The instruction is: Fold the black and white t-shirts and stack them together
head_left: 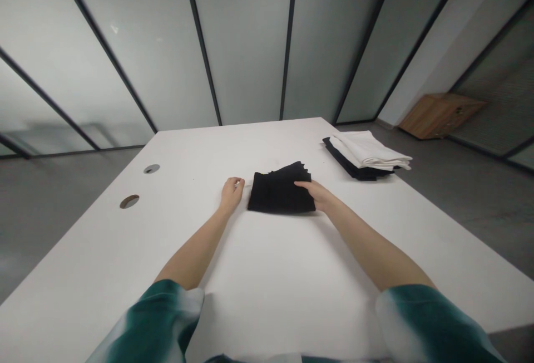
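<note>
A folded black garment (280, 191) lies on the white table in front of me, its far edge uneven and layered. My right hand (319, 195) grips its right side, thumb on top and the other fingers hidden beneath or behind the cloth. Just left of the garment, apart from it, is my left hand (232, 191). Its fingers are curled together, and a tiny pale spot shows between them that I cannot make out.
On the right of the white table (267, 274), a folded white cloth (369, 148) rests on folded black cloth (362, 172). Two round holes, one covered (151, 168) and one open (129, 201), are at left. A wooden cabinet (440, 115) stands beyond, by frosted glass panels (246, 40).
</note>
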`<state>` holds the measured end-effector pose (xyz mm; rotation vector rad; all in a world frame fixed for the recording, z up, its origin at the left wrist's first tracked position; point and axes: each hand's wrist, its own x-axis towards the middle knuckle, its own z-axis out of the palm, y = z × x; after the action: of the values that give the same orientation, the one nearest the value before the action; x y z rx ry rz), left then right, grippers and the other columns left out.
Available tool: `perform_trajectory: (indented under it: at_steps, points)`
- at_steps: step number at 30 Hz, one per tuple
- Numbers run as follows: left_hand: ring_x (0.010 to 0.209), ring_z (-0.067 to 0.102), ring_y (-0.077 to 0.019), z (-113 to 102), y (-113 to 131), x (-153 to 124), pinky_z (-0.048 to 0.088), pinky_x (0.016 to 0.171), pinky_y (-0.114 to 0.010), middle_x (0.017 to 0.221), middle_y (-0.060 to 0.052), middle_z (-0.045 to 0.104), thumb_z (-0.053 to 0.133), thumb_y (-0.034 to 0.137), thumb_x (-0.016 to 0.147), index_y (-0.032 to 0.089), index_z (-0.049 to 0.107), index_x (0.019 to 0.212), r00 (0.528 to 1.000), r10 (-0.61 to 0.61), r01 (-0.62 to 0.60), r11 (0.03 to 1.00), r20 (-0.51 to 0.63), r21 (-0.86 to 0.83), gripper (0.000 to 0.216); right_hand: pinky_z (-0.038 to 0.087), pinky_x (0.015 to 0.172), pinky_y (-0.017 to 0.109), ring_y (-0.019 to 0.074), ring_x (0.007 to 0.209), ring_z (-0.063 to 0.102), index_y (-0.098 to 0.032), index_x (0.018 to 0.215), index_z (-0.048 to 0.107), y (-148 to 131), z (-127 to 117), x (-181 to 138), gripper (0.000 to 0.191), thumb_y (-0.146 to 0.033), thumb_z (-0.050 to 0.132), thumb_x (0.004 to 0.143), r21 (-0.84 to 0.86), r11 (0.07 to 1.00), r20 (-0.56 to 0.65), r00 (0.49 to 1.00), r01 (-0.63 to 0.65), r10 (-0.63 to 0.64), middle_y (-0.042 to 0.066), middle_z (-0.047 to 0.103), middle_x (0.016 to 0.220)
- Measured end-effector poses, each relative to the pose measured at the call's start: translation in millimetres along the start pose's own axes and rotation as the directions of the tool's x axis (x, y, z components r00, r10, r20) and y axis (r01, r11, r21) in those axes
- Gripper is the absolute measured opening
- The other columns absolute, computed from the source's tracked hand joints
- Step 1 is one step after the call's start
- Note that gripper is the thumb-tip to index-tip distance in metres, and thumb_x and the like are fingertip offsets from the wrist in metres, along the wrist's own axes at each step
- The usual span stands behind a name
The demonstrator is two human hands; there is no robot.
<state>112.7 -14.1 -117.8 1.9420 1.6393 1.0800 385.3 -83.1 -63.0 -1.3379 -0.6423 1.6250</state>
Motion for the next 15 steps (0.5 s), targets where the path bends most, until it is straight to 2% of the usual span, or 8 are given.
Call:
perform_trajectory:
  at_steps: [4,6,7,9,11,12,13,15]
  points:
    - [0.103,0.062,-0.0233,-0.4,-2.3,1.7,0.048,0.094,-0.039,0.103,-0.01,0.068,0.044,0.036,0.093,0.018,0.067,0.095,1.0,-0.005,0.004,0.999,-0.005,-0.037,0.029,0.061,0.082,0.042,0.0259,0.084,0.073,-0.016,0.097,0.07,-33.0,-11.9,-12.6,0.018,-0.022,0.059,0.083,0.065,0.996,-0.152,0.987,0.054,-0.044,0.009,0.076,0.079]
    - [0.103,0.062,-0.0236,0.1,-2.3,1.7,0.048,0.094,-0.039,0.103,-0.01,0.068,0.045,0.037,0.093,0.018,0.066,0.094,1.0,0.004,-0.003,0.999,0.008,-0.044,0.029,0.061,0.081,0.044,0.0263,0.086,0.072,-0.017,0.102,0.069,-60.0,-24.2,-20.2,0.022,-0.022,0.06,0.082,0.073,0.958,-0.24,0.938,0.276,-0.252,0.008,0.076,0.082]
    - [0.103,0.062,-0.0238,0.5,-2.1,1.5,0.048,0.094,-0.039,0.103,-0.011,0.068,0.045,0.038,0.092,0.018,0.066,0.093,1.0,0.003,-0.003,0.999,0.012,-0.046,0.029,0.061,0.081,0.045,0.0264,0.088,0.072,-0.018,0.105,0.068,-76.2,-32.1,-24.1,0.026,-0.023,0.061,0.081,0.04,0.909,-0.292,0.874,0.416,-0.387,0.007,0.076,0.085]
    - [0.101,0.062,-0.0239,1.3,-1.7,1.0,0.048,0.094,-0.04,0.102,-0.011,0.068,0.045,0.038,0.092,0.018,0.066,0.092,1.0,-0.005,0.005,0.999,0.016,-0.046,0.029,0.058,0.086,0.047,0.025,0.096,0.07,-0.018,0.118,0.062,-113.4,-51.4,-32.1,0.037,-0.021,0.062,0.081,-0.118,0.708,-0.404,0.617,0.697,-0.675,0.006,0.074,0.102]
    - [0.1,0.062,-0.0238,1.8,-1.5,0.4,0.049,0.094,-0.04,0.101,-0.01,0.068,0.046,0.039,0.092,0.019,0.066,0.092,1.0,-0.006,0.006,0.999,0.018,-0.045,0.028,0.051,0.096,0.047,0.0242,0.11,0.065,-0.015,0.132,0.052,-155.0,-74.6,-40.4,0.051,-0.017,0.061,0.082,-0.392,0.405,-0.423,0.229,0.826,-0.877,0.01,0.067,0.121]
    - [0.1,0.062,-0.0237,2.0,-1.5,0.1,0.049,0.093,-0.04,0.101,-0.01,0.068,0.046,0.039,0.092,0.019,0.065,0.092,1.0,-0.004,0.004,0.999,0.019,-0.045,0.028,0.046,0.102,0.046,0.0243,0.118,0.06,-0.013,0.136,0.048,-176.0,-87.0,-44.3,0.055,-0.016,0.059,0.083,-0.556,0.237,-0.358,0.028,0.797,-0.933,0.012,0.063,0.128]
    - [0.099,0.063,-0.0235,2.2,-1.5,-0.2,0.049,0.093,-0.04,0.1,-0.01,0.068,0.046,0.039,0.092,0.019,0.065,0.092,1.0,-0.001,0.002,0.999,0.023,-0.045,0.028,0.039,0.108,0.046,0.0252,0.126,0.054,-0.01,0.139,0.046,-196.0,-99.3,-47.8,0.057,-0.015,0.059,0.084,-0.701,0.094,-0.232,-0.102,0.707,-0.967,0.015,0.058,0.134]
    - [0.099,0.063,-0.0232,2.4,-1.5,-0.6,0.05,0.092,-0.04,0.101,-0.01,0.068,0.046,0.039,0.091,0.019,0.065,0.092,1.0,0.002,0.0,0.999,0.03,-0.045,0.027,0.031,0.112,0.044,0.0262,0.134,0.046,-0.007,0.142,0.042,-228.7,-122.3,-51.9,0.058,-0.013,0.056,0.086,-0.865,-0.076,-0.01,-0.167,0.496,-0.986,0.019,0.05,0.142]
